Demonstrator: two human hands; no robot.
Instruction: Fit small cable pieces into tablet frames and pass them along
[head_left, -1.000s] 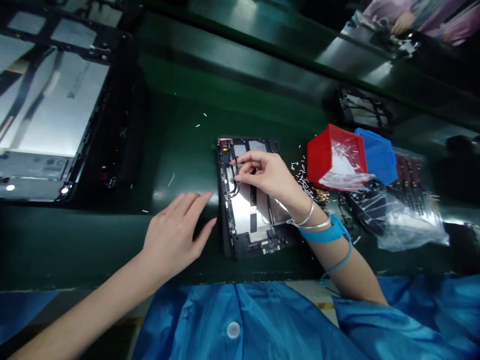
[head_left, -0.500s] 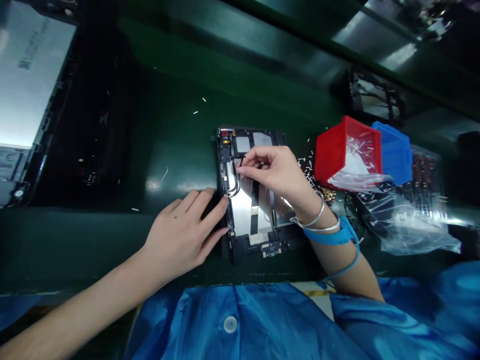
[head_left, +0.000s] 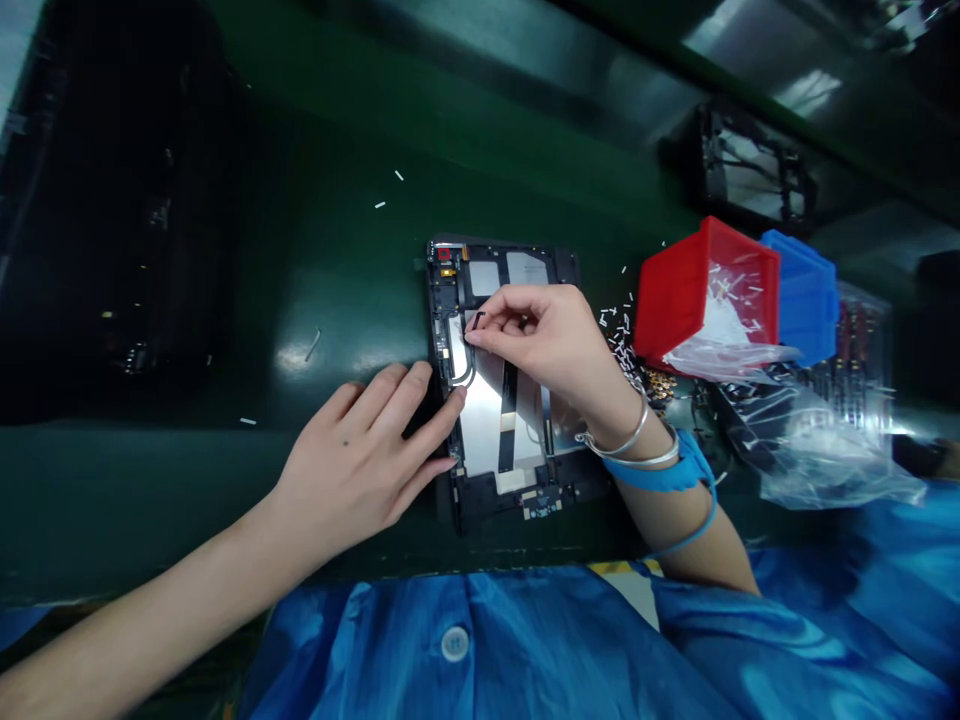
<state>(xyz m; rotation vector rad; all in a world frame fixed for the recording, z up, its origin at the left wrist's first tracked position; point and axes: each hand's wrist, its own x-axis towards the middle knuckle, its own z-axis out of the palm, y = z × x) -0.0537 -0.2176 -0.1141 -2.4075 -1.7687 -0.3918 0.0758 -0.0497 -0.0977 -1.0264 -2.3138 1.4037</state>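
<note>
An opened tablet (head_left: 487, 430) lies on the dark green bench, its inner boards, silver plate and flat ribbon cables showing. My right hand (head_left: 544, 325) is over its upper part, thumb and forefinger pinched on the end of a thin black cable (head_left: 471, 368). That cable curves down along the tablet's left side. My left hand (head_left: 375, 440) rests at the left edge with fingers stretched out, its forefinger touching near the lower bend of the cable.
To the right stand a red bin (head_left: 675, 290) holding a plastic bag of small white pieces and a blue bin (head_left: 814, 300). Loose white bits (head_left: 621, 340) and a clear plastic bag (head_left: 832, 460) lie near them. Dark device parts (head_left: 757, 170) sit at the back right, more (head_left: 112, 220) at the left.
The view has shifted slightly. My left forefinger has moved a little further onto the tablet by the cable's bend; my right hand keeps its pinch.
</note>
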